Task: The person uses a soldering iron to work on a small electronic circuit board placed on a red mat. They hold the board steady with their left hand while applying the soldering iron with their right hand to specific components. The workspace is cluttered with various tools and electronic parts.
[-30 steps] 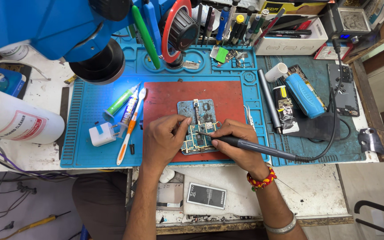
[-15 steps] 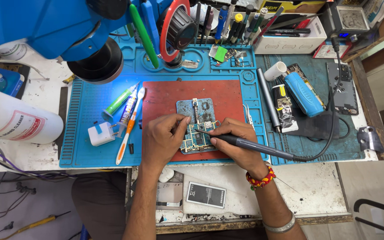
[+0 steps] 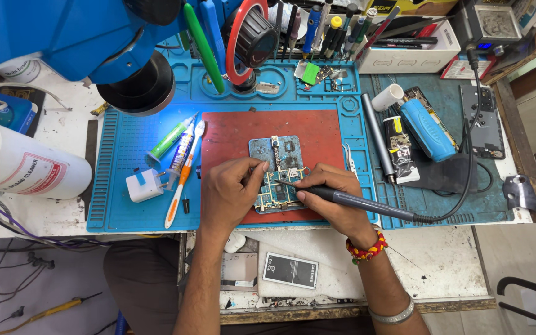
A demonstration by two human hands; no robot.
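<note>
Red mat (image 3: pixel 231 133): carries the green board (image 3: pixel 275 193), centre, near edge.
Left hand (image 3: pixel 229 193): fingers pinch the board's left edge.
Right hand (image 3: pixel 336 197): closed round the iron (image 3: pixel 367 205); tip on the board.
Risk: a tip slip could bridge pads; a loose pinch lets the board shift.

Cluttered white workbench (image 3: pixel 51 133), blue mat (image 3: pixel 125 214), grey floor (image 3: pixel 522 260)

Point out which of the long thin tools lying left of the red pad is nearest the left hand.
The orange-and-white toothbrush: it lies closest to the left hand, right of the green syringe.
</note>
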